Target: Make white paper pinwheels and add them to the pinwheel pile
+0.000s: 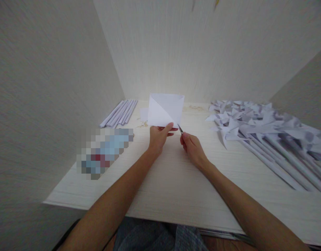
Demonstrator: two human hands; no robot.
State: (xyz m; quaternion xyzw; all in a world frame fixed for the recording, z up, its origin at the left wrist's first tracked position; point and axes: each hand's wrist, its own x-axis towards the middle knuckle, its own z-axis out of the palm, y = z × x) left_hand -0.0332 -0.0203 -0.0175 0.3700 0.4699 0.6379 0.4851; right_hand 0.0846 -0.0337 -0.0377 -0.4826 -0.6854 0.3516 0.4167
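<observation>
A square sheet of white paper (165,108) is held up, tilted, above the table, with diagonal creases across it. My left hand (159,136) is closed on its lower edge, thumb in front and fingers behind. In my right hand (193,146) is a small pair of scissors (180,129); their metal blades point up at the lower right corner of the paper, and the handles are hidden in my fingers. Whether the blades touch the paper is too small to tell.
A pile of white paper pinwheels (257,122) with rolled paper sticks (278,157) covers the right side of the table (160,195). Several rolled paper tubes (120,113) lie back left. A pixelated item (108,150) is at left. Walls (189,52) enclose the back and sides.
</observation>
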